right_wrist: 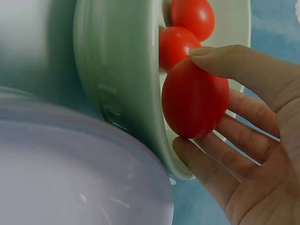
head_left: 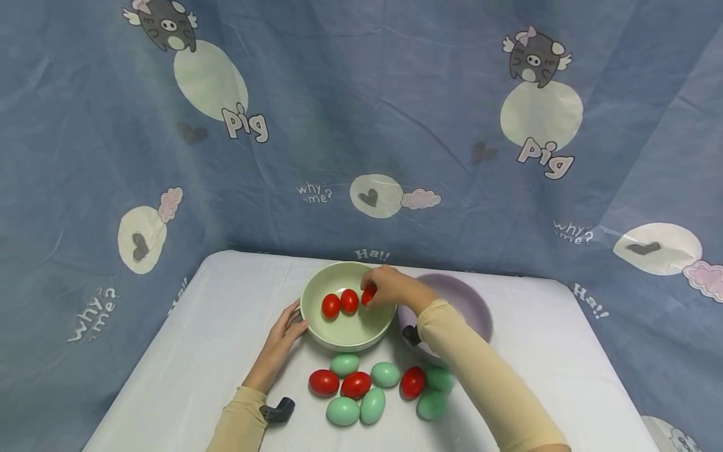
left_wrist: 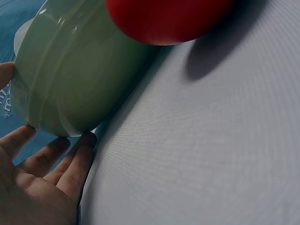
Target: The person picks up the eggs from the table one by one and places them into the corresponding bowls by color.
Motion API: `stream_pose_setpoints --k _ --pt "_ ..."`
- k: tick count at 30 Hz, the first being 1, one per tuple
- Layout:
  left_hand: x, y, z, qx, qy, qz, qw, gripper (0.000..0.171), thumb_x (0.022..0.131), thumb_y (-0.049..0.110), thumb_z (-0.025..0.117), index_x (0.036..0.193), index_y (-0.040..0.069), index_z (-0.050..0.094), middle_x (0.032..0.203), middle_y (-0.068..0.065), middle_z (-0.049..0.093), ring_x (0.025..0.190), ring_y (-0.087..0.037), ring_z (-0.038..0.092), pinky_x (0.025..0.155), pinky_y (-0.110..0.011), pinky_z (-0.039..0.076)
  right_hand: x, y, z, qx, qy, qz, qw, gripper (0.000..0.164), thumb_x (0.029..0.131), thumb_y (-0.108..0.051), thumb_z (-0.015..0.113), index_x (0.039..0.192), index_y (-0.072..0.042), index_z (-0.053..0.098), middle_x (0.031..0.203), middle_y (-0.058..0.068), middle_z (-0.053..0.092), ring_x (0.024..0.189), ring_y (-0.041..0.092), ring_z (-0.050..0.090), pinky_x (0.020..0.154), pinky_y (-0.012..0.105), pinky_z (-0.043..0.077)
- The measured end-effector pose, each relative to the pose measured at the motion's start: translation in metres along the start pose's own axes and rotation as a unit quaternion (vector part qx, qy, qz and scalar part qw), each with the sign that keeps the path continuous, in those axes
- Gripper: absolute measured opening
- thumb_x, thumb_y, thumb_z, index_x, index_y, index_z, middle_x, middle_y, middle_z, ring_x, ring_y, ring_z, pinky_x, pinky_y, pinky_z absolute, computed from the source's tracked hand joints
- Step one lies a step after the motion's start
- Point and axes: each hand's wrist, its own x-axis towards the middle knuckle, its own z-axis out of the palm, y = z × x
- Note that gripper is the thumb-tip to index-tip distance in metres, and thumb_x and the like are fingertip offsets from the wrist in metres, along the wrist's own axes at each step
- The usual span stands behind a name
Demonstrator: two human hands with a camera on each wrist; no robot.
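Observation:
My right hand (head_left: 390,285) pinches a red egg (right_wrist: 196,98) between thumb and fingers, over the right inner side of the light green bowl (head_left: 347,336). Two other red eggs (head_left: 340,304) lie inside that bowl. On the bowl's left side, my left hand (head_left: 282,336) rests its fingertips against the outer wall, thumb near the rim. The left wrist view shows these fingers (left_wrist: 77,171) fairly straight along the bowl (left_wrist: 79,70).
A purple bowl (head_left: 471,304) stands just right of the green one, partly covered by my right forearm. In front lie three red eggs (head_left: 324,383) and several green eggs (head_left: 342,411) on the white table (head_left: 226,314). A blue patterned cloth (head_left: 316,125) hangs behind.

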Motion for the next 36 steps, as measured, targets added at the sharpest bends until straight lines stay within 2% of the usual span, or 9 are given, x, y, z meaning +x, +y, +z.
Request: stream_pose_setpoints --k 4,11,13,15,18,20,26,32,36 --pt "0.001 0.000 0.000 -0.004 0.001 0.001 1.0000 0.061 0.105 0.040 0.058 0.160 0.026 0.035 0.162 -0.010 0.045 0.150 -0.029 0.045 0.121 -0.046 0.043 0.007 -0.002 0.000 -0.008 -0.011 0.006 1.000 0.032 0.080 -0.013 0.088 0.109 -0.005 0.075 0.099 0.004 0.072 0.091 0.018 0.060 0.088 0.031 0.056" --pt "0.001 -0.001 -0.002 -0.004 0.001 0.002 1.0000 0.061 0.106 0.036 0.058 0.161 0.023 0.035 0.161 -0.011 0.046 0.147 -0.029 0.048 0.110 -0.020 0.048 0.019 -0.005 0.003 -0.019 -0.030 0.011 0.999 0.032 0.080 -0.011 0.088 0.108 -0.003 0.075 0.095 0.004 0.073 0.083 0.015 0.061 0.080 0.027 0.057" --pt "0.001 -0.001 -0.002 -0.007 0.002 0.003 1.0000 0.061 0.106 0.036 0.058 0.160 0.023 0.035 0.161 -0.011 0.046 0.147 -0.029 0.048 0.111 -0.023 0.049 0.022 -0.006 0.003 -0.023 -0.033 0.016 0.999 0.031 0.079 -0.010 0.088 0.106 -0.002 0.075 0.091 0.003 0.072 0.079 0.014 0.061 0.076 0.026 0.056" --pt "0.001 -0.001 -0.002 -0.008 0.001 0.002 1.0000 0.061 0.106 0.036 0.058 0.161 0.023 0.035 0.162 -0.011 0.046 0.148 -0.029 0.047 0.116 -0.031 0.048 0.025 -0.006 0.004 -0.025 -0.038 0.025 0.999 0.029 0.079 -0.009 0.088 0.104 -0.003 0.075 0.088 0.002 0.070 0.077 0.014 0.061 0.073 0.025 0.056" --pt "0.001 -0.001 -0.001 -0.010 0.001 -0.002 0.9999 0.062 0.105 0.038 0.058 0.161 0.024 0.035 0.163 -0.011 0.045 0.150 -0.029 0.044 0.121 -0.045 0.042 0.028 -0.007 0.005 -0.028 -0.045 0.037 0.998 0.027 0.080 -0.008 0.087 0.103 -0.004 0.075 0.087 0.001 0.069 0.078 0.014 0.061 0.072 0.024 0.056" --pt "0.001 -0.001 -0.001 -0.011 0.002 -0.002 0.9999 0.062 0.105 0.040 0.059 0.160 0.025 0.035 0.163 -0.012 0.044 0.152 -0.031 0.042 0.123 -0.050 0.038 0.029 -0.007 0.005 -0.025 -0.051 0.044 0.997 0.027 0.080 -0.008 0.087 0.103 -0.005 0.075 0.089 0.001 0.070 0.080 0.014 0.061 0.074 0.025 0.056" --pt "0.001 -0.002 -0.002 -0.012 0.003 -0.001 0.9999 0.062 0.104 0.042 0.059 0.159 0.026 0.036 0.163 -0.011 0.044 0.153 -0.032 0.040 0.125 -0.053 0.034 0.033 -0.008 0.006 -0.020 -0.061 0.052 0.997 0.031 0.079 -0.005 0.087 0.107 -0.003 0.075 0.092 0.004 0.073 0.081 0.015 0.064 0.078 0.027 0.059" --pt "0.000 -0.001 -0.002 -0.007 0.006 0.000 1.0000 0.061 0.105 0.040 0.059 0.160 0.025 0.036 0.162 -0.012 0.045 0.152 -0.033 0.041 0.125 -0.054 0.034 0.038 -0.009 0.007 -0.028 -0.068 0.067 0.995 0.028 0.074 0.001 0.086 0.101 -0.007 0.078 0.091 0.001 0.070 0.086 0.016 0.059 0.071 0.024 0.053" --pt "-0.001 0.001 -0.002 -0.012 0.005 0.002 0.9999 0.061 0.104 0.039 0.059 0.159 0.025 0.037 0.162 -0.012 0.045 0.152 -0.032 0.041 0.125 -0.053 0.034 0.041 -0.010 0.010 -0.035 -0.064 0.068 0.995 0.030 0.072 0.004 0.085 0.099 -0.008 0.078 0.090 0.000 0.068 0.084 0.017 0.058 0.067 0.024 0.051"
